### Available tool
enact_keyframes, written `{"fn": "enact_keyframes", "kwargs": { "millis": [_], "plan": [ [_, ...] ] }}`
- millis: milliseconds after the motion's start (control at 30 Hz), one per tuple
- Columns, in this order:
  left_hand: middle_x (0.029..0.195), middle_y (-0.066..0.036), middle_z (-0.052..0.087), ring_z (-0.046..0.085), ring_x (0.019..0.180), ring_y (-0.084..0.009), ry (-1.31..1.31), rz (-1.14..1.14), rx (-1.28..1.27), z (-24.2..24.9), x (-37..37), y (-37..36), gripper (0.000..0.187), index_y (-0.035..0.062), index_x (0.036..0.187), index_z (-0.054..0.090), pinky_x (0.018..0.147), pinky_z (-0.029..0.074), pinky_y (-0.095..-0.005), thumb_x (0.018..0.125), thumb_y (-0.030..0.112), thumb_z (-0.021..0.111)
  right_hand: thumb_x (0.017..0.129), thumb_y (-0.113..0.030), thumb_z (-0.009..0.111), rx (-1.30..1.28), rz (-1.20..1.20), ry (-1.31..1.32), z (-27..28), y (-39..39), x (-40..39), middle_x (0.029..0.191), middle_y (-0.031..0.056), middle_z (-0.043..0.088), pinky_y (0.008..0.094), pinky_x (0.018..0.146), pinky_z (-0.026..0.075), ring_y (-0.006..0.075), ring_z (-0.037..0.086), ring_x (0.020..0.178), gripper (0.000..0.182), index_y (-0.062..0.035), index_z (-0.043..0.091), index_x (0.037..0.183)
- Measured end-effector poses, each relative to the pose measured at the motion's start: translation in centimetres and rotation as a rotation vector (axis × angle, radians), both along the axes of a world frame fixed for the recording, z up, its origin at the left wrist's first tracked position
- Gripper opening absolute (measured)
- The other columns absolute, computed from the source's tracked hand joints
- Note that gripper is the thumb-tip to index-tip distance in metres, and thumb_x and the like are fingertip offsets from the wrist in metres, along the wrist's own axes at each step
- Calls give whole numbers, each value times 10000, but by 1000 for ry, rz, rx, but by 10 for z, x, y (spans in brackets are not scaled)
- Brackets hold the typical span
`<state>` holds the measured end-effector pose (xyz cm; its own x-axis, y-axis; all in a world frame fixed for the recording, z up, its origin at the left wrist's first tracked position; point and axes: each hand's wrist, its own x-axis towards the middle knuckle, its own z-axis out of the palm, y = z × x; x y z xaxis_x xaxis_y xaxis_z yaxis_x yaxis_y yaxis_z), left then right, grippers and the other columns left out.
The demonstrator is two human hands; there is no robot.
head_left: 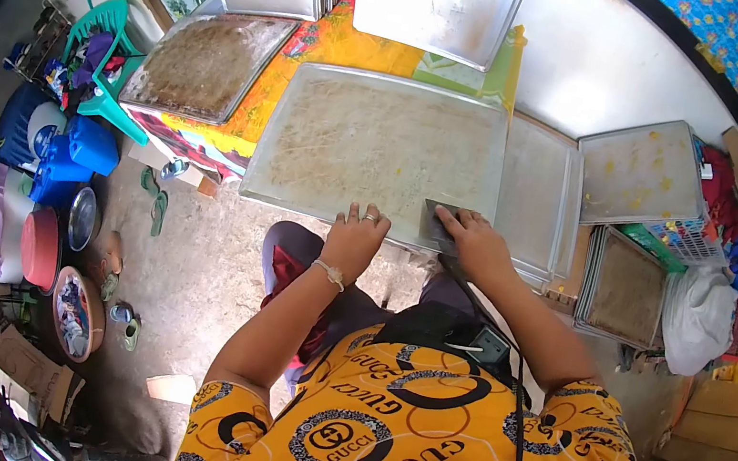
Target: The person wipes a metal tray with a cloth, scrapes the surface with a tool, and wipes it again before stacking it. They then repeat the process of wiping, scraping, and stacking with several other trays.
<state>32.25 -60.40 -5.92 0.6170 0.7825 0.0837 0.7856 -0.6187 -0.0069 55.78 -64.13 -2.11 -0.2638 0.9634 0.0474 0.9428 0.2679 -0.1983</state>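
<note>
A large rectangular metal tray (pixel 382 146) lies in front of me, its surface stained and scratched. My left hand (pixel 355 246) holds the tray's front rim, with the fingertips over the edge and the thumb hidden. In my right hand (pixel 479 250) is a flat dark scraper (pixel 434 225), closed under the fingers. Its blade rests against the tray near the front right corner.
A browned tray (pixel 207 65) lies at the left of the yellow flowered cloth (pixel 360 44). More trays (pixel 543 195) lie to the right, and a stack (pixel 623 285) stands lower down. Upright trays (pixel 439 0) lean at the back. Slippers (pixel 158 212) and basins (pixel 40 248) sit on the floor.
</note>
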Motion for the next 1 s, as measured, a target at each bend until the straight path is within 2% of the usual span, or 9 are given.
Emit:
{"fn": "enact_keyframes", "kwargs": {
  "millis": [100, 233, 333, 433, 533, 667, 867, 967, 1000],
  "plan": [
    [1254, -181, 517, 509, 1151, -409, -19, 23, -39, 8, 1, -2, 394, 87, 1215, 481, 895, 456, -491, 823, 77, 515, 803, -54, 508, 116, 64, -103, -13, 10, -3, 1178, 197, 550, 404, 939, 437, 353, 518, 1127, 513, -169, 475, 1302],
    [1285, -186, 490, 491, 1169, -424, -15, 33, -34, -1, 1, -4, 439, 126, 1275, 466, 930, 427, -517, 839, 93, 500, 805, -67, 509, 26, 1, -13, -12, 53, -1, 1163, 197, 550, 410, 924, 441, 358, 532, 1077, 499, -165, 485, 1294],
    [1283, -193, 493, 490, 1165, -437, -40, 42, -26, -3, 3, -5, 414, 114, 1253, 486, 934, 422, -527, 840, 101, 494, 815, -88, 502, -30, -60, 50, -3, 81, 2, 1145, 185, 553, 419, 893, 454, 355, 528, 1062, 460, -158, 515, 1270],
    [1258, -216, 509, 497, 1150, -456, -47, 13, 13, -7, 2, -5, 384, 75, 1236, 485, 909, 428, -563, 858, 142, 494, 816, -75, 491, 31, -30, -5, -12, 61, -8, 1099, 182, 574, 413, 877, 461, 336, 531, 1065, 442, -141, 535, 1251],
    [1249, -217, 516, 510, 1135, -457, -70, 7, 21, -7, 0, -4, 381, 72, 1229, 492, 904, 434, -560, 857, 151, 495, 811, -64, 492, 48, -3, -36, -24, 52, -6, 1087, 190, 574, 414, 873, 461, 335, 530, 1067, 442, -132, 539, 1244],
    [1241, -224, 517, 517, 1127, -459, -58, 1, 6, -4, 2, -4, 370, 68, 1217, 502, 895, 443, -558, 858, 158, 497, 816, -40, 496, -97, -107, 33, 9, 87, -8, 1157, 195, 561, 400, 909, 452, 346, 531, 1098, 461, -143, 526, 1264],
    [1244, -234, 509, 521, 1118, -467, -89, 15, -1, -7, 3, -4, 354, 61, 1201, 517, 893, 443, -560, 864, 167, 491, 811, -38, 496, 92, 10, -126, -25, 72, -10, 1158, 194, 563, 400, 891, 461, 352, 543, 1070, 461, -120, 521, 1263],
    [1239, -234, 510, 526, 1109, -469, -65, -1, 24, -6, 3, -4, 350, 63, 1197, 520, 878, 454, -560, 865, 170, 489, 835, -72, 476, -76, -66, 62, 0, 95, -8, 1125, 191, 557, 421, 908, 443, 357, 532, 1075, 432, -136, 530, 1259],
    [1239, -234, 510, 527, 1107, -468, -69, -4, 17, -6, 3, -5, 350, 63, 1197, 520, 877, 454, -560, 866, 171, 488, 834, -73, 481, -84, -72, 43, -3, 98, -6, 1127, 190, 557, 421, 908, 443, 355, 531, 1077, 433, -135, 529, 1259]
  ]
}}
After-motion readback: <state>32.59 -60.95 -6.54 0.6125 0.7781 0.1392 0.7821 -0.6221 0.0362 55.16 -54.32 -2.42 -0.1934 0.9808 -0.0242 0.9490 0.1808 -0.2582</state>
